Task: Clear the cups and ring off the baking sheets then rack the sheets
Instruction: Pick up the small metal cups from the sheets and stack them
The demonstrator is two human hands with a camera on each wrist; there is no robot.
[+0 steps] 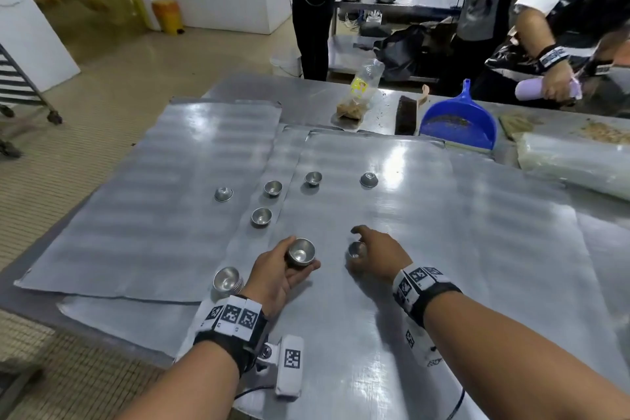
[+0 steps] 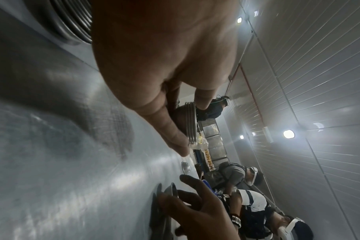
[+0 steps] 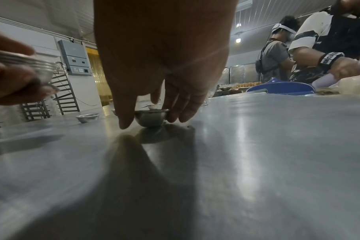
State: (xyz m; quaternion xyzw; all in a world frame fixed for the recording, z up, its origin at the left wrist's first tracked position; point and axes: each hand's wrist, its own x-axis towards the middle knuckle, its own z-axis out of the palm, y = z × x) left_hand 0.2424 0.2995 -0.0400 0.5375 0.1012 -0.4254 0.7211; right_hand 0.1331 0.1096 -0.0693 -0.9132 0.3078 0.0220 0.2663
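On the near baking sheet (image 1: 392,334), the right hand (image 1: 378,254) has its fingers (image 3: 123,116) curled down around a small steel cup (image 3: 151,117) that sits on the metal. Left hand (image 1: 279,274) cradles a nested stack of cups (image 1: 301,252), fingers wrapped underneath. Five loose cups wait farther back, another stack (image 1: 226,279) sits beside the left wrist. Risk, I'd say: slick thin rims, so a shallow pinch could squirt that cup sideways, or dropping it in could tip the stack.

A steel table (image 1: 306,92) carries overlapping baking sheets (image 1: 153,198), a blue dustpan (image 1: 458,124), a brush (image 1: 406,114)
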